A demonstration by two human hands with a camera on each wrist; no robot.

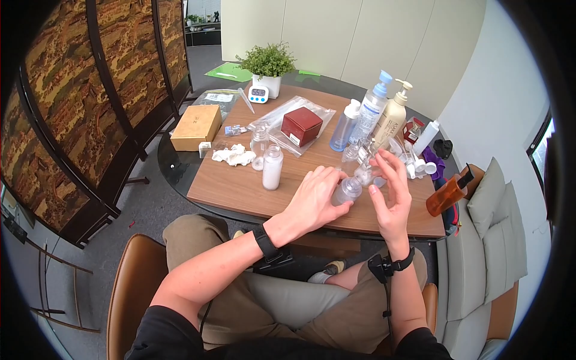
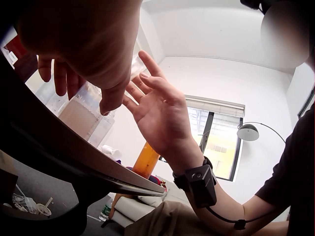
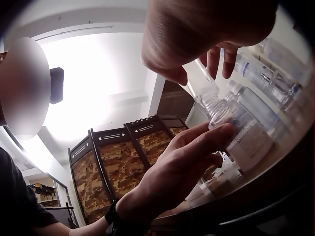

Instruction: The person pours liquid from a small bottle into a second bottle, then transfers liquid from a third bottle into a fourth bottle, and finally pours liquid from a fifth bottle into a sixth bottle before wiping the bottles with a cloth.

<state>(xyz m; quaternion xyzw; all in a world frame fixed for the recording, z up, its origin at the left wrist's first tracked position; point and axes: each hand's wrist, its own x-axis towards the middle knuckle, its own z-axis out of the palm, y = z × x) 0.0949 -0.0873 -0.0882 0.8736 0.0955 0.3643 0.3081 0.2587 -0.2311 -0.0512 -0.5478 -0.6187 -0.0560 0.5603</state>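
My left hand (image 1: pixel 315 195) grips a clear bottle (image 1: pixel 348 191) near its neck, thumb on the near side and fingers round the far side. In the right wrist view that bottle (image 3: pixel 251 147) stands tilted in the picture, its lower part cloudy. My right hand (image 1: pixel 393 192) is beside the bottle's mouth, palm inward. Between its thumb and fingers is a clear plastic piece (image 3: pixel 201 78), close over the threaded mouth; its exact kind cannot be told. Left of my hands stand a bottle with whitish contents (image 1: pixel 272 173) and a clear empty-looking bottle (image 1: pixel 260 137).
Behind my hands stand a blue pump bottle (image 1: pixel 343 129), a tall clear pump bottle (image 1: pixel 367 117) and a cream pump bottle (image 1: pixel 391 120). An amber bottle (image 1: pixel 445 197) is near the right edge. A red box (image 1: pixel 302 127), crumpled tissue (image 1: pixel 234 156) and cardboard box (image 1: pixel 197 128) lie leftward.
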